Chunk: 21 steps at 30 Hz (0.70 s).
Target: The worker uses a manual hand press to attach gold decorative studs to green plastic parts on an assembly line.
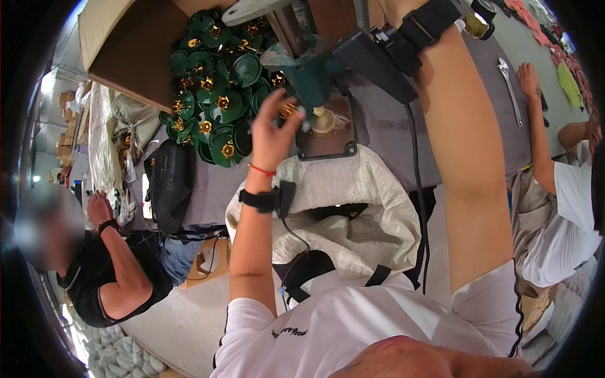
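My left hand (275, 129) reaches up beside a green bench press (309, 82), its thumb and fingers closed round a small gold pronged fitting (288, 110). A pale round seat (324, 121) sits on the press base, just right of those fingers. At the upper edge my right hand (396, 9) is by the upper part of the press; its fingers are cut off or hidden. Left of the press lies a pile of green discs (217, 104), many bearing gold pronged fittings. A white woven sack (384, 220) hangs open below the press, dark green pieces inside.
A cardboard box (126, 57) stands behind the pile, and a black bag (171, 189) lies at the table's left. A wrench (509, 91) and a jar (480, 19) are at right. A black cable (419, 170) hangs from my right wrist. People sit on both sides.
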### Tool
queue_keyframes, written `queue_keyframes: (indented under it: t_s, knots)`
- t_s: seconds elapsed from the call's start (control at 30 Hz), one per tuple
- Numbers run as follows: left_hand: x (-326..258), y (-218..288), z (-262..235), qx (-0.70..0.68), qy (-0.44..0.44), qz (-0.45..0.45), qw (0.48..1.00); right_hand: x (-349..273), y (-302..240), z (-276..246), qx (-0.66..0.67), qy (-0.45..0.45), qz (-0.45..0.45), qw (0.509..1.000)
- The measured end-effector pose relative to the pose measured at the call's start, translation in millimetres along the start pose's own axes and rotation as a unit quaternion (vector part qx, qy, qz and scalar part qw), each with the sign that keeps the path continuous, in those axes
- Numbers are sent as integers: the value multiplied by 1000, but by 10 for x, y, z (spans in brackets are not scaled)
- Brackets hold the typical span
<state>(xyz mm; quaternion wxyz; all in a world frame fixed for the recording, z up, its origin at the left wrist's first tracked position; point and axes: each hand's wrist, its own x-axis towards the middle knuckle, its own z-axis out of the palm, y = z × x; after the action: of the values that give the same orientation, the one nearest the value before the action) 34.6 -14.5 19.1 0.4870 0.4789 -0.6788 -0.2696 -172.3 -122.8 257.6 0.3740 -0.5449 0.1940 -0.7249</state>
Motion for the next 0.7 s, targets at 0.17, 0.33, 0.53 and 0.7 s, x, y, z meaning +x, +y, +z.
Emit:
queue_keyframes:
  t_s: [0.17, 0.33, 0.53, 0.7]
  knots:
    - [-110, 144, 347, 10, -101, -32, 994, -1, -44, -4, -10, 15, -7, 1000]
    - [-47, 69, 570, -9, -104, 14, 994, 148, 40, -529, 2, -64, -51, 997]
    - [-136, -54, 451, 30, -53, 38, 997, -2942, -295, -516, -166, -114, -189, 961]
    - [-213, -14, 498, 43, -25, 75, 996, -2856, -486, -624, -328, -203, -212, 898]
